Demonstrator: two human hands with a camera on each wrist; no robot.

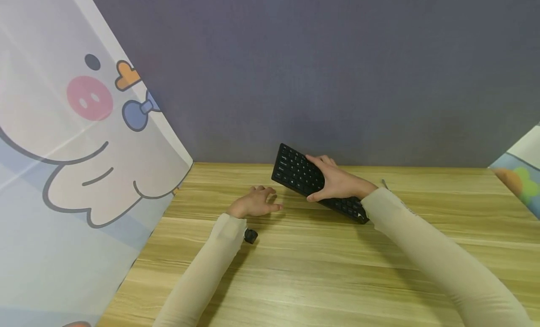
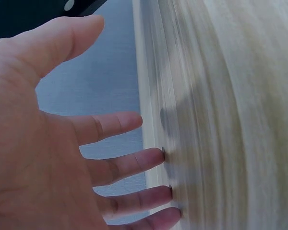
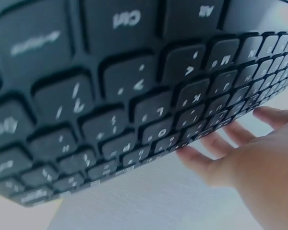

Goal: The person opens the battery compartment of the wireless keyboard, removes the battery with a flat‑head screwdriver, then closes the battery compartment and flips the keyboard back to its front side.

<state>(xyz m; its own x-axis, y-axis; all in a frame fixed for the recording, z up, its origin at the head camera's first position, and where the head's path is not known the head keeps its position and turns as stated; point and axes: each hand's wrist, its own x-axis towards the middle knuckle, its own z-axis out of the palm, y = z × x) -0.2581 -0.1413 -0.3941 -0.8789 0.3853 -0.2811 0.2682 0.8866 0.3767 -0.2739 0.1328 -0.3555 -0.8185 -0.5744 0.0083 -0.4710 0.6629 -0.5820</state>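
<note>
A black keyboard (image 1: 295, 172) with white key lettering is held tilted over the table by my right hand (image 1: 337, 181). The thumb lies along its near edge and the fingers reach the far edge. In the right wrist view, the keys of the keyboard (image 3: 144, 103) fill the upper part, and fingertips (image 3: 189, 155) of the right hand touch its edge. My left hand (image 1: 254, 203) is left of the keyboard, apart from it and low over the table. Its fingers (image 2: 108, 128) are spread and hold nothing in the left wrist view.
The wood-grain table (image 1: 303, 271) meets a dark grey panel (image 1: 320, 83) along its back edge. A cartoon-printed sheet (image 1: 97, 177) borders the left side, and another printed sheet (image 1: 521, 182) shows at the right. A small thin grey object (image 1: 385, 183) pokes out behind the right wrist.
</note>
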